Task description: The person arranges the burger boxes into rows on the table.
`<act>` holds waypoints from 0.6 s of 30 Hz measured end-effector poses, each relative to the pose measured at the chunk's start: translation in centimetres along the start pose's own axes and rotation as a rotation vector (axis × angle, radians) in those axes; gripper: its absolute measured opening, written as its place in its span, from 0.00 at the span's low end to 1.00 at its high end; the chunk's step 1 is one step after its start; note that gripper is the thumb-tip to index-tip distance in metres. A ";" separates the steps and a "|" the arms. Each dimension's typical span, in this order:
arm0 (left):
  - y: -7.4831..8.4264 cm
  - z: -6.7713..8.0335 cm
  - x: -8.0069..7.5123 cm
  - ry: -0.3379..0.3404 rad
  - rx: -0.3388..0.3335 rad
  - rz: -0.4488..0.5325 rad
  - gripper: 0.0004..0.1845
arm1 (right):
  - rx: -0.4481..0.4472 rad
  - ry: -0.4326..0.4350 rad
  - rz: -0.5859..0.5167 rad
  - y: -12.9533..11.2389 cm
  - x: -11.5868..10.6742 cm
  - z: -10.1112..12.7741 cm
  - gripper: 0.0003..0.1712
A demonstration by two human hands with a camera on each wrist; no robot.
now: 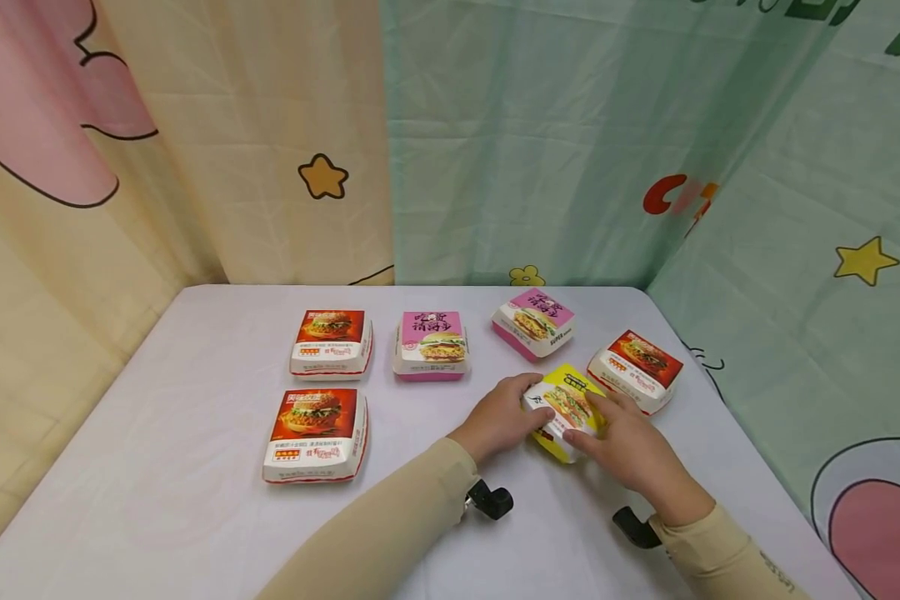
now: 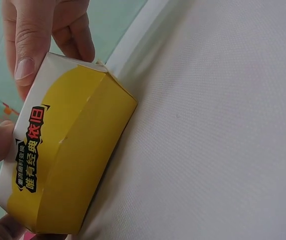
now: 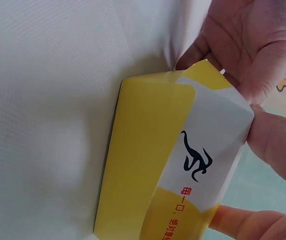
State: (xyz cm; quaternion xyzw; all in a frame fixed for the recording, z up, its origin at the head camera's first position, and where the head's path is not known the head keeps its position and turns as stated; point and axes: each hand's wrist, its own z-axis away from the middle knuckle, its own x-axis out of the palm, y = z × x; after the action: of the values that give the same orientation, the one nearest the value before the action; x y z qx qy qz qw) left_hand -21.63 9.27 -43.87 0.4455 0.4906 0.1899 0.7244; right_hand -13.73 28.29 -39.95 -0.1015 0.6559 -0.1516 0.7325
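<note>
On my head feed I saw both of the person's hands on one yellow-and-white cardboard burger box (image 1: 566, 400), toward the right side of the bench (image 1: 157, 450), which was covered in white cloth. The left hand (image 1: 498, 417) gripped the box's left side with its thumb over the top edge, and the right hand (image 1: 633, 446) gripped the opposite side, thumb toward the near end. The box sat turned at an angle, and in both wrist feeds its lower edge was right down at the cloth; I could not tell whether the whole base rested there. My left wrist feed gave me a yellow side panel and black-backed lettering, my right a dark figure printed on white. Just beyond the right hand lay a red-topped white cardboard burger box (image 1: 636, 369), so near the held one that I could not tell whether they touched. Behind the hands I had a pink-topped white cardboard box (image 1: 536, 322), tilted askew to the edge, and farther left a second pink-and-white cardboard box (image 1: 431, 346) set nearly square. Well apart on the left, two red-and-white cardboard boxes stood one behind the other, the far one (image 1: 332, 343) and the near one (image 1: 317, 435).
</note>
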 end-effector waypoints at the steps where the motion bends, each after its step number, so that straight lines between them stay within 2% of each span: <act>1: 0.0 0.0 0.0 0.002 0.001 0.000 0.35 | -0.001 -0.003 -0.002 0.0 0.0 -0.1 0.51; 9: -0.2 0.2 0.1 0.026 -0.038 0.016 0.36 | -0.010 -0.032 -0.029 0.0 0.0 -0.5 0.51; 14: -0.2 0.7 0.2 0.048 -0.078 0.025 0.35 | 0.001 -0.067 -0.063 0.1 0.0 -0.6 0.52; 18: 0.0 1.4 0.2 0.067 -0.102 0.013 0.36 | -0.026 -0.080 -0.074 0.2 0.0 -0.8 0.52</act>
State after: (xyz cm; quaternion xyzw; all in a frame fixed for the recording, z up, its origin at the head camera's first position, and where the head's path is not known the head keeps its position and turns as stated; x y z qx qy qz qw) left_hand -20.34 8.80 -43.87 0.4049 0.5014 0.2343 0.7279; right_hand -14.46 28.53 -40.12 -0.1411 0.6236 -0.1661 0.7507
